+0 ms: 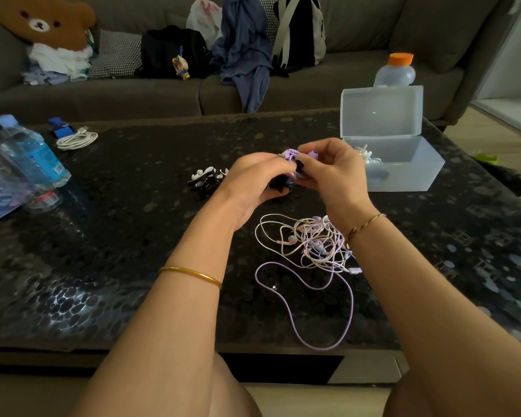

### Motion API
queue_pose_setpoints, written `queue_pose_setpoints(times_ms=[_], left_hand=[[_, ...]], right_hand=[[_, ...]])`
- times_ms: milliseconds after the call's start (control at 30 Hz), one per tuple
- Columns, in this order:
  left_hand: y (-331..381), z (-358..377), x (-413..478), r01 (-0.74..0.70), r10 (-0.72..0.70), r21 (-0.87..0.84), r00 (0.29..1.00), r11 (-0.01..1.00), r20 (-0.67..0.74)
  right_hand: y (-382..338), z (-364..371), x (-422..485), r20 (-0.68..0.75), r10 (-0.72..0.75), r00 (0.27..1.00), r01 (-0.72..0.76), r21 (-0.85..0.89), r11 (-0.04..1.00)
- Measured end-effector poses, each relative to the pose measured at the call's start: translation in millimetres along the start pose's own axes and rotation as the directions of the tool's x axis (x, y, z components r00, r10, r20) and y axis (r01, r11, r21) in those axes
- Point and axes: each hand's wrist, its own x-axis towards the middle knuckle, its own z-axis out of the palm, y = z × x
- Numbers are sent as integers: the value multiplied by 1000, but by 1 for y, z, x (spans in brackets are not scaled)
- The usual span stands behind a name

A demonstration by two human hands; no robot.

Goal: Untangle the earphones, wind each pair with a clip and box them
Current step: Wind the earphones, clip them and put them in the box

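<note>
Both hands meet above the middle of the dark table [133,236]. My left hand [253,182] and my right hand [331,173] together grip a wound bundle of purple earphones [292,155] with a dark clip [280,183] under it. A tangle of pink, white and purple earphones [310,248] lies on the table below my right wrist, one purple cord looping toward the near edge. Several black and white clips [206,177] lie left of my hands. The clear plastic box [403,170] stands open at the right with wound earphones [366,155] inside.
Blue-labelled water bottles [39,155] lie at the table's left. A coiled white cable [77,139] and a blue item [59,126] sit at the far left. An orange-capped bottle [396,70] stands behind the box. A sofa [163,91] with bags and clothes runs behind.
</note>
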Motion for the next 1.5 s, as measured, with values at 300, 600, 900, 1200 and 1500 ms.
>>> queue_pose_setpoints(times_ms=[300,600,900,1200,1500], left_hand=[[-2,-7,-2,-30,31,-38,999,999,32],[-2,-3,-1,-97,100,34,991,995,-90],[4,-1,-2,-91,72,-211,993,973,-97],[1,4,2,32,-129,-394,967,919,-222],[-1,2,2,42,-141,-295,935,955,-325]], right_hand=[[-2,0,-1,41,-19,999,20,-37,999],[-1,0,-1,59,105,993,-110,90,990],[-1,0,-1,147,195,970,-238,400,885],[11,13,-6,-13,-45,999,43,-143,989],[7,15,-6,134,-24,991,56,-236,970]])
